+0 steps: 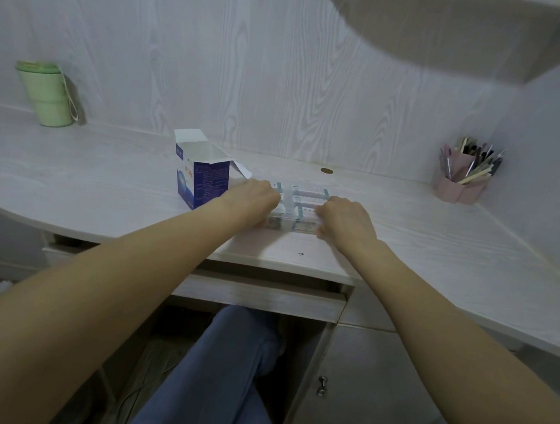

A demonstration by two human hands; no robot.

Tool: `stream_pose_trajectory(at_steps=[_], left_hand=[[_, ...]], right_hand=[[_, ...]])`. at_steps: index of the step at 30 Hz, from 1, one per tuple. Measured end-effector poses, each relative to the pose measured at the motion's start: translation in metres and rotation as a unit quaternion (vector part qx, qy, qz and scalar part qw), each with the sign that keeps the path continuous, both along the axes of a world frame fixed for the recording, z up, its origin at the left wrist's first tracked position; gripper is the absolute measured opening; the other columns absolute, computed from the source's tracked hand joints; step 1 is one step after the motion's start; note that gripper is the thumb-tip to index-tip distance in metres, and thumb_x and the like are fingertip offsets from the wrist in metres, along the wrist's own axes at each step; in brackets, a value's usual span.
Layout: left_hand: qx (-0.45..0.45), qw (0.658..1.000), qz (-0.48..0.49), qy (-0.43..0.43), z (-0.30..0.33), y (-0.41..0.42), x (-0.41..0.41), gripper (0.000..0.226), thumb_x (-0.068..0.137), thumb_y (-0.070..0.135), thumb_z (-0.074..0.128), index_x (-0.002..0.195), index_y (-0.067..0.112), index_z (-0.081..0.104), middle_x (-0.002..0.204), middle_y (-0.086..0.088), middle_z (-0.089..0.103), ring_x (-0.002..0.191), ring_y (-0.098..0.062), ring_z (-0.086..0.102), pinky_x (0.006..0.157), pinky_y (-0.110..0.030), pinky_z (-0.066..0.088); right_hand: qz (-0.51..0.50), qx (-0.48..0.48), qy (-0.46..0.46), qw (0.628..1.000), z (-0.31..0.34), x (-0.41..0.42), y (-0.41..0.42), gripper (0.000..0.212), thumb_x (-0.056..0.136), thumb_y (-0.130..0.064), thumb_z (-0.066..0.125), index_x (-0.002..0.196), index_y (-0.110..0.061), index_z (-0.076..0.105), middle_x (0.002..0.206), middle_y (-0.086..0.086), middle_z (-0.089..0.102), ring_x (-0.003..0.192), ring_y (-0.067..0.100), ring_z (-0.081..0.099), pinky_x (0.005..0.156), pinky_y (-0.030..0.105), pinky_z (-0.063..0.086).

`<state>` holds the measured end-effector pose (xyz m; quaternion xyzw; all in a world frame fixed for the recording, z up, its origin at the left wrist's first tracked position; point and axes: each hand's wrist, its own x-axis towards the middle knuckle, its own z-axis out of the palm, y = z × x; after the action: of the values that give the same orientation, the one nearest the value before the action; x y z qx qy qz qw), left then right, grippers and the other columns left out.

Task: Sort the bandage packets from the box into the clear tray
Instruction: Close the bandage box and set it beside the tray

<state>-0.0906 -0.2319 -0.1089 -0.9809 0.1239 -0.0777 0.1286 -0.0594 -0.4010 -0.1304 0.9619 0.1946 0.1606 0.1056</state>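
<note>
A blue and white box (203, 180) stands upright on the desk with its top flaps open. Right beside it lies the clear tray (304, 197), filled with rows of bandage packets (309, 190) in white and green. My left hand (256, 200) grips the tray's left side with curled fingers. At the tray's right front corner, my right hand (348, 220) holds the edge, fingers curled round it. Both hands hide the near corners of the tray.
A green lidded cup (45, 93) stands at the back left. A pink holder full of pens (463, 176) sits at the back right. A small brown coin-like disc (326, 171) lies behind the tray. A shelf (460, 31) hangs overhead.
</note>
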Motion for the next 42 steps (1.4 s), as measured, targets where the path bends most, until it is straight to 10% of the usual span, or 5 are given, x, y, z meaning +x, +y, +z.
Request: stream_pose_trajectory(at_steps=[16, 28, 34, 38, 42], left_hand=[[-0.035, 0.999, -0.006, 0.022, 0.003, 0.004, 0.013, 0.035, 0.087, 0.002, 0.053, 0.059, 0.013, 0.036, 0.067, -0.003, 0.031, 0.056, -0.016, 0.035, 0.05, -0.027, 0.032], [-0.125, 0.992, 0.03, 0.014, -0.004, 0.016, 0.002, 0.028, 0.092, 0.018, 0.055, 0.117, 0.008, 0.061, 0.113, -0.013, 0.061, 0.095, -0.028, 0.061, 0.079, -0.035, 0.051], [-0.333, 0.935, -0.051, -0.113, 0.021, 0.054, -0.024, 0.027, 0.095, 0.019, 0.053, 0.119, 0.013, 0.062, 0.115, -0.003, 0.057, 0.09, -0.014, 0.059, 0.085, -0.028, 0.046], [-0.438, 0.87, 0.024, -0.225, 0.032, 0.099, -0.023, 0.027, 0.092, 0.008, 0.049, 0.117, 0.01, 0.06, 0.113, -0.004, 0.051, 0.093, -0.016, 0.054, 0.083, -0.022, 0.039], [-0.517, 0.824, 0.207, -0.106, 0.027, 0.134, -0.005, 0.054, 0.09, 0.006, 0.051, 0.141, 0.004, 0.032, 0.141, -0.019, 0.035, 0.128, -0.032, 0.04, 0.1, -0.032, 0.034]], right_hand=[[-0.005, 0.02, -0.031, 0.999, -0.012, 0.002, -0.001, 0.012, 0.084, -0.003, 0.058, 0.093, -0.009, 0.064, 0.09, 0.006, 0.055, 0.07, 0.019, 0.04, 0.06, 0.029, 0.034], [-0.028, 0.09, 0.082, 0.992, 0.011, -0.007, 0.006, 0.017, 0.088, -0.019, 0.06, 0.101, -0.008, 0.062, 0.109, 0.008, 0.058, 0.085, 0.025, 0.056, 0.066, 0.03, 0.04], [0.028, 0.332, 0.159, 0.929, 0.035, -0.016, 0.035, 0.042, 0.094, -0.016, 0.053, 0.135, -0.011, 0.049, 0.139, 0.009, 0.047, 0.126, 0.024, 0.046, 0.102, 0.031, 0.035], [0.06, 0.487, 0.243, 0.837, 0.047, -0.023, 0.079, 0.045, 0.091, -0.018, 0.057, 0.135, -0.014, 0.049, 0.106, 0.007, 0.064, 0.106, 0.022, 0.06, 0.096, 0.032, 0.046], [0.057, 0.477, 0.323, 0.815, 0.047, -0.021, 0.122, 0.083, 0.085, -0.024, 0.068, 0.15, -0.02, 0.017, 0.143, 0.007, 0.043, 0.128, 0.027, 0.044, 0.094, 0.03, 0.037]])
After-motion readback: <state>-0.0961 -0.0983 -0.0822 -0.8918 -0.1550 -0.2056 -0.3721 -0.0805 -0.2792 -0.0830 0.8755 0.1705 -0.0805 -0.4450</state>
